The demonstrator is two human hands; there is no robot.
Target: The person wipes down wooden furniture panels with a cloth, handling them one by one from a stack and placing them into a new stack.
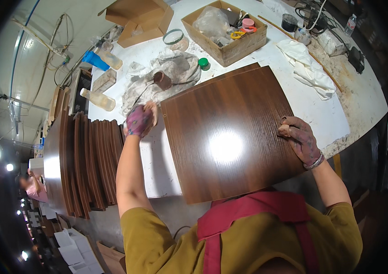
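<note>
A glossy dark-brown wood-grain panel [230,105] lies before me on the white-covered table, with the edge of another panel showing behind its far side. My left hand [139,122], in a stained purple glove, is closed around a tan crumpled rag [151,112] just off the panel's left edge. Over on the right edge, my right hand [301,140] wears a stained glove and has its fingers curled over the panel, gripping it. Beyond my left hand, a small brown cup [162,80] sits on a crumpled grey-white cloth [180,64].
Several brown panels [95,160] stand stacked on edge at the left. Farther back are an open cardboard box [141,23], a box of supplies [235,52], a green cap [204,63] and a clear bottle [98,99]. A white cloth [306,68] lies at the right.
</note>
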